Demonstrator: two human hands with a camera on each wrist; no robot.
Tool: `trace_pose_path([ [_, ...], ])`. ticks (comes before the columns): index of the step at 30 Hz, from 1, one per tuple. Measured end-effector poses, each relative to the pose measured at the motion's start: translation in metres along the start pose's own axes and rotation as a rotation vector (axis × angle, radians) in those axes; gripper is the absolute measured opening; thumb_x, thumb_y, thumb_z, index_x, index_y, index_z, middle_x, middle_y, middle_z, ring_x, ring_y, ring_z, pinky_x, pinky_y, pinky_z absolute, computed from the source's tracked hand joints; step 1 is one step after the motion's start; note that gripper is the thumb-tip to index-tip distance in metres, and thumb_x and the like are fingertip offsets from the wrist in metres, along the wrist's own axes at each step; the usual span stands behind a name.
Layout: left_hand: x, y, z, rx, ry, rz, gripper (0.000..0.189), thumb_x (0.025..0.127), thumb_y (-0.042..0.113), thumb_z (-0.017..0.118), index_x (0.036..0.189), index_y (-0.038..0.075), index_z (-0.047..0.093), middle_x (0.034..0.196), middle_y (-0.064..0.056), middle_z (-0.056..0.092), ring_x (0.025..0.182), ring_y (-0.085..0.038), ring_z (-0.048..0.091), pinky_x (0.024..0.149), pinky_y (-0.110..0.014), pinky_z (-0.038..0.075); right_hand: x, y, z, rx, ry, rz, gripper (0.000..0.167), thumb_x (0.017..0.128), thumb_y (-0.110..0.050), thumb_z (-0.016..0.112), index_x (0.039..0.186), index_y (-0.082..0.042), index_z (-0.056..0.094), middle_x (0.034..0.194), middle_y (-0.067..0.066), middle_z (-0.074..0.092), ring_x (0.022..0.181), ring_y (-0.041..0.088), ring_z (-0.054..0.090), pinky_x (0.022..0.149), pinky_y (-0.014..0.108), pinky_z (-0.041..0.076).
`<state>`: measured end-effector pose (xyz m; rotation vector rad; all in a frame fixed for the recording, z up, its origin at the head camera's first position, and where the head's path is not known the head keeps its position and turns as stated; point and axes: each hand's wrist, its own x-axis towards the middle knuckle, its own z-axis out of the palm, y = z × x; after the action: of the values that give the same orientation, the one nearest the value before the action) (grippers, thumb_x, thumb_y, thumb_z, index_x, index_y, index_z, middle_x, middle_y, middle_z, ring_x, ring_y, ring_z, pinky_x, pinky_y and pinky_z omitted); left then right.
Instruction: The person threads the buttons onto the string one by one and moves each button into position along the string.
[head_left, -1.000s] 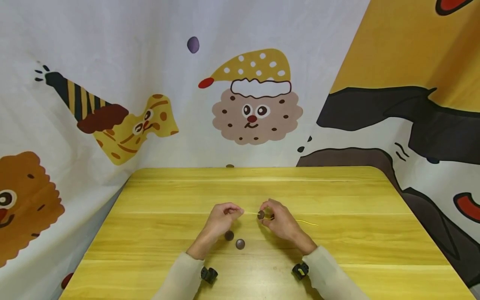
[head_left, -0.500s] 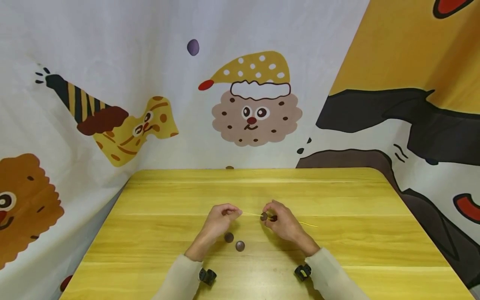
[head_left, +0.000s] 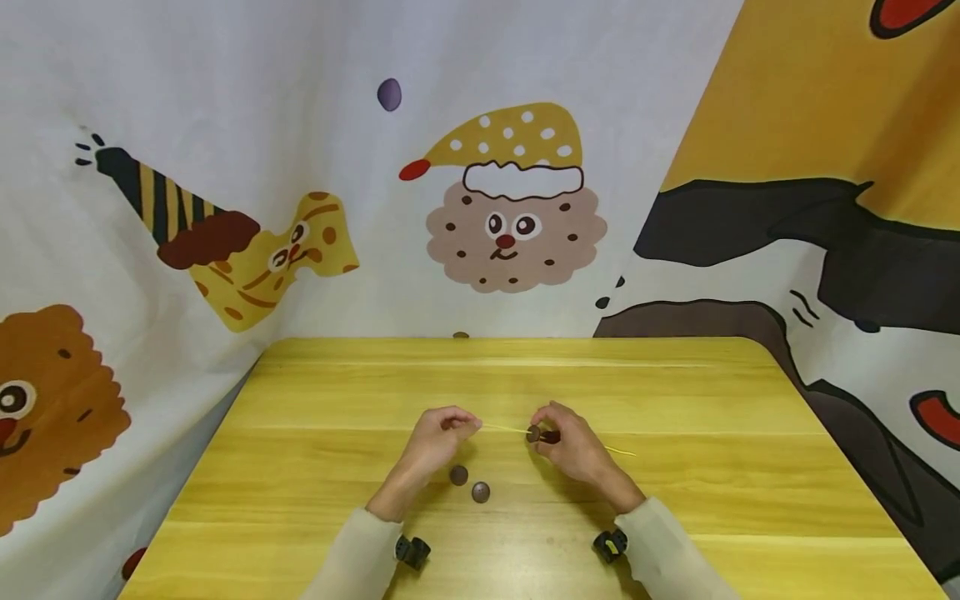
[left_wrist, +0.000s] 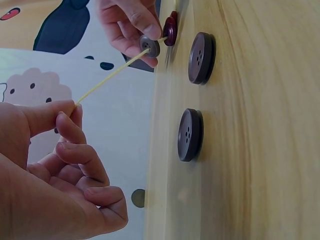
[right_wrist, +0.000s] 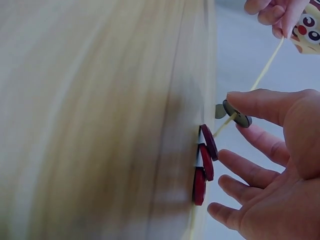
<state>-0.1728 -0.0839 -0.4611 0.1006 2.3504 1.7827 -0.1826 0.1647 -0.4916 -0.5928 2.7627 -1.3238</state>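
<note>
Holds a dark brown button [left_wrist: 151,46] just right of centre in the head view, pinched between thumb and forefinger of the right hand [head_left: 567,439], with the other fingers spread loosely below. Grips a yellow cord [left_wrist: 100,86] between thumb and forefinger of the left hand [head_left: 438,436], with the remaining fingers curled in towards the palm. Cannot tell how much cord end hides behind those fingertips.

Runs straight and apparently taut from left hand to button, nearly level across the centre of the head view, then goes through a hole with the button's flat face set across that line. Puts the button right at the right hand's fingertips and well apart from the left. Leads on beyond it to three glossy red buttons [right_wrist: 206,162], right of centre in the right wrist view, seemingly strung on the same cord and leaning together like tipped coins just under the right hand. Ends as a loose tail further right in the head view.

Shows two loose buttons [head_left: 481,492] below centre in the head view, lying flat near the left hand, close together but apart: thick, round, dark brown, pierced with four small holes. Carries all this on a desk [head_left: 300,500] of smooth, yellowish, streaky wood grain, in front of a softly creased white cloth [head_left: 322,83] printed with cartoon figures.
</note>
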Motion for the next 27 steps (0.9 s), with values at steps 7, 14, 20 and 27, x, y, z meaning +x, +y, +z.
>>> trace_pose_path([
  [7,-0.012,0.023,-0.001,0.008,0.002,-0.009,0.016,0.097,0.011,0.062,0.1,-0.003,0.069,0.088,-0.014,0.058,0.078,-0.024,0.049,0.071,-0.032,0.041,0.0,0.002,-0.003,-0.043,-0.005,0.009,0.025,0.083,0.003,0.075,0.101,-0.008,0.063,0.098,0.007,0.061,0.09,0.022,0.064,0.086,0.045,0.054],
  [14,-0.011,0.018,-0.002,0.007,0.006,-0.017,0.019,0.098,0.015,0.062,0.102,-0.003,0.07,0.086,-0.008,0.056,0.076,-0.018,0.046,0.071,-0.032,0.04,0.0,0.003,-0.003,-0.012,-0.032,0.059,0.024,0.084,0.003,0.075,0.101,-0.008,0.062,0.1,0.007,0.062,0.094,0.021,0.066,0.08,0.035,0.055],
  [20,-0.003,0.002,-0.003,-0.004,0.017,-0.014,0.022,0.096,0.022,0.066,0.102,0.001,0.071,0.086,-0.005,0.058,0.077,-0.019,0.049,0.07,-0.032,0.041,-0.001,0.005,-0.004,-0.003,-0.036,0.066,0.023,0.084,0.003,0.075,0.099,-0.009,0.062,0.099,0.005,0.062,0.091,0.018,0.065,0.083,0.036,0.056],
  [27,-0.001,0.001,-0.003,-0.001,0.017,-0.004,0.021,0.095,0.021,0.066,0.1,0.0,0.071,0.084,-0.005,0.059,0.076,-0.017,0.049,0.071,-0.032,0.042,-0.001,0.007,-0.006,-0.025,-0.034,0.06,0.024,0.084,0.002,0.075,0.101,-0.01,0.063,0.1,0.006,0.062,0.089,0.018,0.063,0.076,0.032,0.053],
])
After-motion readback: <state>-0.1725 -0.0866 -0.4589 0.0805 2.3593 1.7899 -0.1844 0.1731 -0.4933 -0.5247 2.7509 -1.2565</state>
